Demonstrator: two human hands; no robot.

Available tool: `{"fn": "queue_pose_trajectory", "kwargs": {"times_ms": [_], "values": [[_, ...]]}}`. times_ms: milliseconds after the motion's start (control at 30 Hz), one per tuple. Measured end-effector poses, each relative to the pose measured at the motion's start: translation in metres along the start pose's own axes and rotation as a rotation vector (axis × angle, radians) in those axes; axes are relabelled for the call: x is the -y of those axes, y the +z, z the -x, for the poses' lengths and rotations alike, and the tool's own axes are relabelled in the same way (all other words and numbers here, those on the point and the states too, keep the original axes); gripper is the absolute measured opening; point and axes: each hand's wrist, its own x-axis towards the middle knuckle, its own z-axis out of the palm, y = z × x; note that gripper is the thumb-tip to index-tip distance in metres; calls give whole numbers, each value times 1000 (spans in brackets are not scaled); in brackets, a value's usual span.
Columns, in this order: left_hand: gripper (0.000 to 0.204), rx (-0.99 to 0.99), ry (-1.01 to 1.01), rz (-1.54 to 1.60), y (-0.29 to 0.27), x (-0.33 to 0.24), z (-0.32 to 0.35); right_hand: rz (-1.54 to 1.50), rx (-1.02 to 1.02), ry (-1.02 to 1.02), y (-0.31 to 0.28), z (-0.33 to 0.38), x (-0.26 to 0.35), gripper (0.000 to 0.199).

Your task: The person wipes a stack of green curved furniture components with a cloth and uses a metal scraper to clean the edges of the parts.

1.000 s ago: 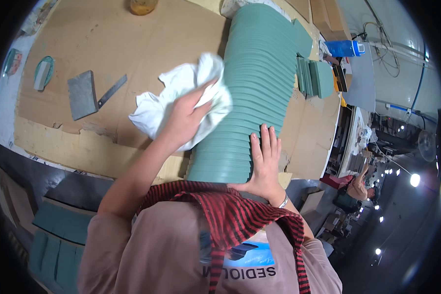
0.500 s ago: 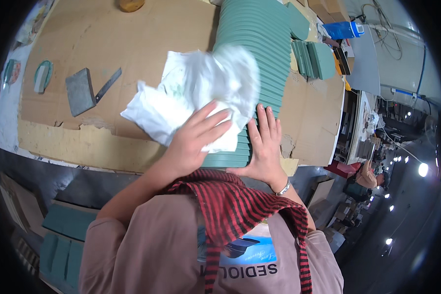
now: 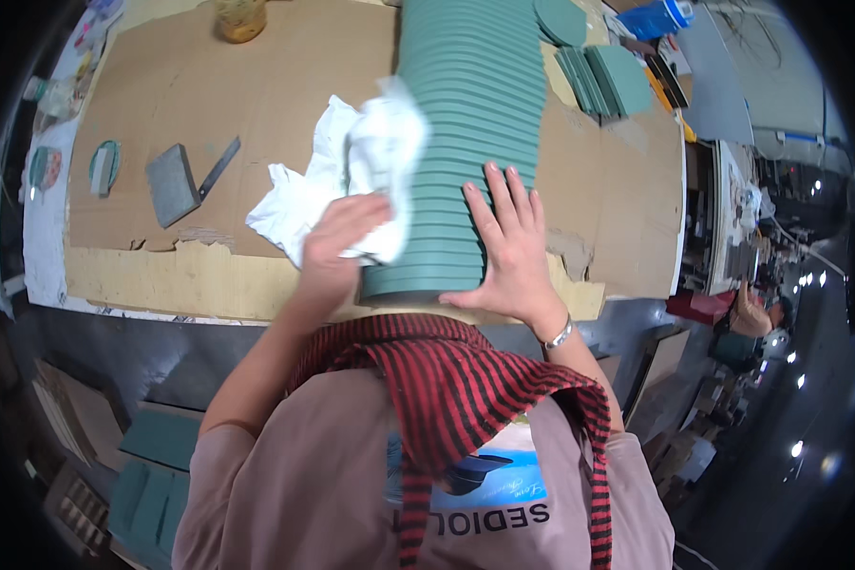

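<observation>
A tall stack of green plates (image 3: pixel 470 123) lies along the cardboard-covered table (image 3: pixel 275 95), reaching from the near edge toward the far side. My left hand (image 3: pixel 337 242) presses a crumpled white cloth (image 3: pixel 351 171) against the stack's left side near its lower end. Flat on the stack's right side lies my right hand (image 3: pixel 508 242), fingers spread, with a wristwatch on the wrist.
A grey block (image 3: pixel 171 185) and a metal blade (image 3: pixel 218 166) lie on the cardboard to the left. A small green disc (image 3: pixel 104 166) sits further left. More green plates (image 3: pixel 603 81) lie at the back right, a jar (image 3: pixel 240 17) at the back. Green tiles (image 3: pixel 157 465) are below the table.
My left hand and the cloth slid down the stack's left side toward the near end. My right hand stayed flat on the right side.
</observation>
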Motion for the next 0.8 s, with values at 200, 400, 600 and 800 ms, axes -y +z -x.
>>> {"fn": "queue_pose_trajectory", "kwargs": {"times_ms": [200, 400, 600, 800], "values": [[56, -73, -13, -51, 3, -29, -44, -23, -19, 6, -1, 6, 4, 124], [51, 38, 134, -164, -9, 32, -8, -49, -17, 11, -2, 2, 0, 121], [48, -12, 118, -181, -3, -20, -34, -45, -43, 4, -4, 5, 3, 121], [55, 54, 80, -227, -16, 8, -19, -35, -43, 14, -5, 1, 1, 122]]}}
